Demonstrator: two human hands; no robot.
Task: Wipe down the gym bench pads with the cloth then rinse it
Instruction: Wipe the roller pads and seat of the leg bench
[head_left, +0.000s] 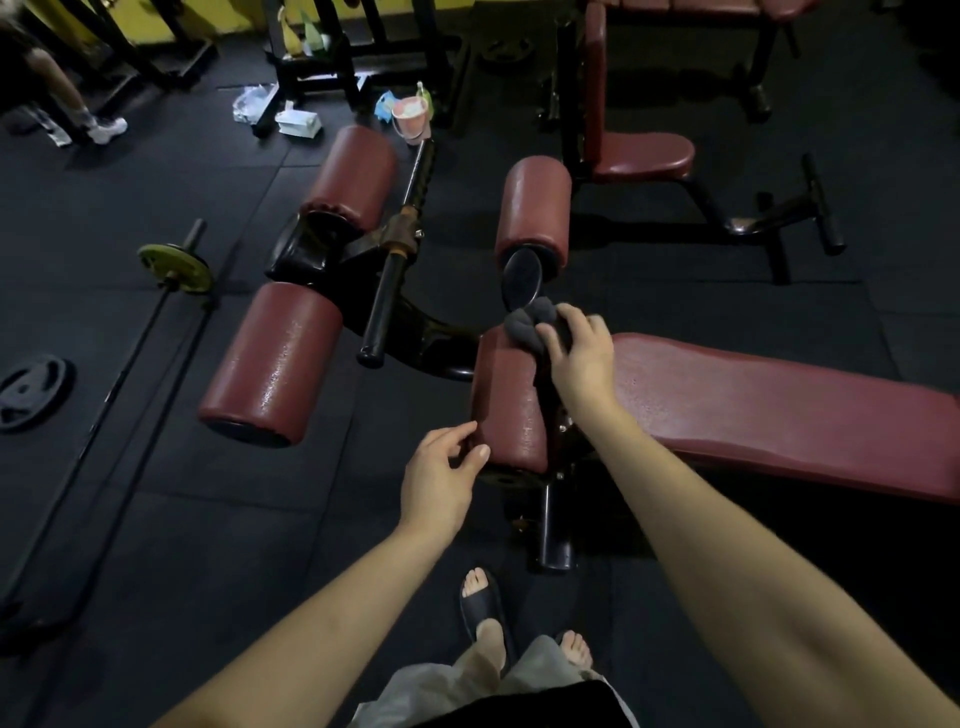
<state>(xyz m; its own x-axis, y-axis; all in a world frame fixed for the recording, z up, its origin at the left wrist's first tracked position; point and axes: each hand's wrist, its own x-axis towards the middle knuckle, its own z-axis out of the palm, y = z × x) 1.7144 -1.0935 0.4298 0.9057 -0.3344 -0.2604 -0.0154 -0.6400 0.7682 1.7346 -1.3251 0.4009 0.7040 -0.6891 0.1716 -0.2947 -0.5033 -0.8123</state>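
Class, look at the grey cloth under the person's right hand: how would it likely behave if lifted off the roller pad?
The grey cloth lies bunched in soft folds, so it would probably droop limply. It looks light, since the right hand manages it alone. It seems unlikely to roll off the roller pad.

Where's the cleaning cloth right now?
The grey cloth sits mid-frame, bunched on the far end of the nearest roller pad, under the right hand, just below the black end cap.
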